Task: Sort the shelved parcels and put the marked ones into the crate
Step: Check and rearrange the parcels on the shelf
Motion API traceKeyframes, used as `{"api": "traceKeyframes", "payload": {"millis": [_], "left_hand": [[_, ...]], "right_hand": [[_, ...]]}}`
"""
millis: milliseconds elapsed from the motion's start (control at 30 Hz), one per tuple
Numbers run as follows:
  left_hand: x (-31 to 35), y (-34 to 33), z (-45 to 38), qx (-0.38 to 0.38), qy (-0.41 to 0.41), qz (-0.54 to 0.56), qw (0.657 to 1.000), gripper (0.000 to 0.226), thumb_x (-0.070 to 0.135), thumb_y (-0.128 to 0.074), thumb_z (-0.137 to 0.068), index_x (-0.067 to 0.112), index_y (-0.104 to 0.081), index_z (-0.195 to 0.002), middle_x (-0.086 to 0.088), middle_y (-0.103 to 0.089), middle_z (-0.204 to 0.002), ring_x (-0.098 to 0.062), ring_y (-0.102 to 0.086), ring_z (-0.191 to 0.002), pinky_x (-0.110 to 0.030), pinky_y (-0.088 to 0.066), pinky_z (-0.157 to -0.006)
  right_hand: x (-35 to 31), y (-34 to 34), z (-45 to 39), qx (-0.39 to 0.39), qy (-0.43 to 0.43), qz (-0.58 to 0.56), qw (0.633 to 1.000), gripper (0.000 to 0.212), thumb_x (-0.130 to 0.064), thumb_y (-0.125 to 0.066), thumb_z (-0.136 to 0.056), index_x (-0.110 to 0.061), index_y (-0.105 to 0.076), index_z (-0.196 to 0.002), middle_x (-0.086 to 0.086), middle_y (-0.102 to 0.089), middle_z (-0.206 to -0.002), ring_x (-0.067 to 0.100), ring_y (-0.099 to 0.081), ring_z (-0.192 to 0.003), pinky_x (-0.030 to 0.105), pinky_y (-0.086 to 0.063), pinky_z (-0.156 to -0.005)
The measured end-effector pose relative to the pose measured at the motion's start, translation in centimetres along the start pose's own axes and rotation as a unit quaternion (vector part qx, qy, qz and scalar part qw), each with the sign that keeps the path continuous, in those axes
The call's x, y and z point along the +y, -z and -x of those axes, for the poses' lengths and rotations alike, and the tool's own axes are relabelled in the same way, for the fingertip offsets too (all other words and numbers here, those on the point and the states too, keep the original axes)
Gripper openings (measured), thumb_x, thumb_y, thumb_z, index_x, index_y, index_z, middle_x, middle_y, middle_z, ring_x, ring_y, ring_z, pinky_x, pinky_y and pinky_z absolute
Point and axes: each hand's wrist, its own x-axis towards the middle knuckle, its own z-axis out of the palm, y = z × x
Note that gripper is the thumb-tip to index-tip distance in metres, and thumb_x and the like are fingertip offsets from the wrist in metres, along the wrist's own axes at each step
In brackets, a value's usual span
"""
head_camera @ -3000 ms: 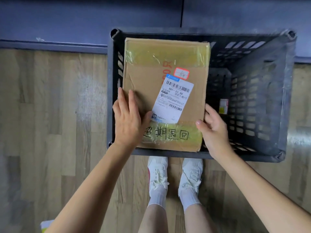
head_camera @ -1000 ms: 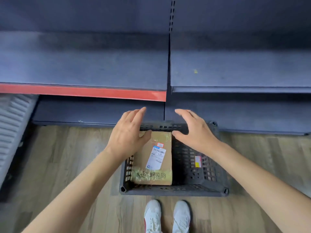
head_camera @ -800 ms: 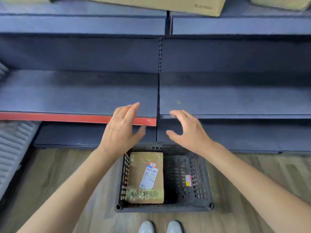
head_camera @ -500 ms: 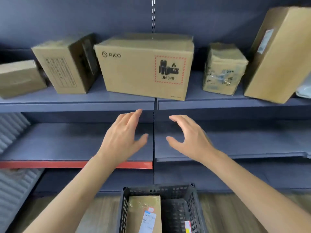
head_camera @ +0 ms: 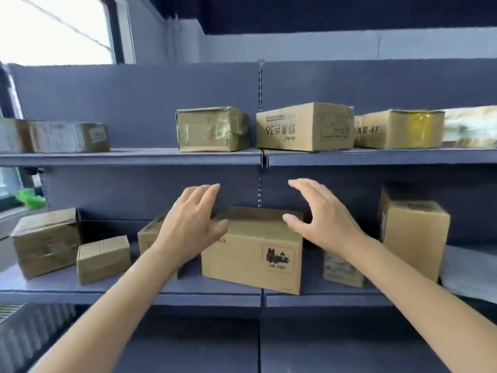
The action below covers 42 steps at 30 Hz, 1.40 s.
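A large cardboard box (head_camera: 252, 251) with a red-framed battery hazard label stands on the middle shelf (head_camera: 215, 294). My left hand (head_camera: 192, 227) hovers open in front of its upper left corner. My right hand (head_camera: 324, 219) hovers open by its upper right corner, fingers spread. Neither hand holds anything. The crate is out of view below.
Several more cardboard parcels sit on the same shelf: two at the left (head_camera: 45, 242) (head_camera: 103, 258), a tall one at the right (head_camera: 414, 232). The upper shelf (head_camera: 134, 156) carries taped boxes (head_camera: 212, 129) (head_camera: 305, 127) (head_camera: 398, 129). A window (head_camera: 53, 28) is upper left.
The view has risen from the crate on the floor to the shelves. Both hands let go of the parcel left in the crate and lifted up to the hazard-labelled box.
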Motion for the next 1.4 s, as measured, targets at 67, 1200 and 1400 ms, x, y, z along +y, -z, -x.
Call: {"api": "traceKeyframes", "payload": {"millis": [67,1200,1400], "left_hand": [[-0.6,2.1,-1.9,0.027,0.007,-0.008,1.0,0.063,0.035,-0.061,-0.072,-0.004,-0.054,-0.12,-0.017,-0.063,-0.114,-0.038,-0.057,-0.104,-0.032,-0.04,-0.092],[-18.5,2.7,-12.7,0.058,0.043,0.083,0.994,0.053,0.029,-0.055,-0.089,0.01,-0.041,-0.136,-0.008,-0.049,-0.136,-0.03,-0.034,-0.127,-0.04,-0.027,-0.101],[-18.8,0.4,-16.3,0.046,0.055,0.064,0.995,0.055,0.033,-0.055,-0.088,0.01,-0.04,-0.136,-0.009,-0.048,-0.135,-0.032,-0.033,-0.127,-0.041,-0.028,-0.1]], "right_hand": [[-0.9,1.9,-1.9,0.019,0.012,-0.002,1.0,0.062,-0.031,-0.061,-0.084,-0.016,-0.036,-0.139,-0.002,-0.037,-0.145,0.012,-0.029,-0.135,0.02,-0.023,-0.104],[-7.4,-5.8,-19.2,0.096,-0.063,0.05,0.992,0.062,-0.029,-0.06,-0.086,-0.013,-0.034,-0.14,0.003,-0.039,-0.146,0.02,-0.035,-0.133,0.033,-0.031,-0.106],[-5.3,-6.0,-22.6,0.122,-0.07,0.039,0.989,0.063,-0.027,-0.06,-0.087,-0.011,-0.032,-0.141,0.005,-0.037,-0.147,0.02,-0.035,-0.134,0.029,-0.028,-0.106]]}}
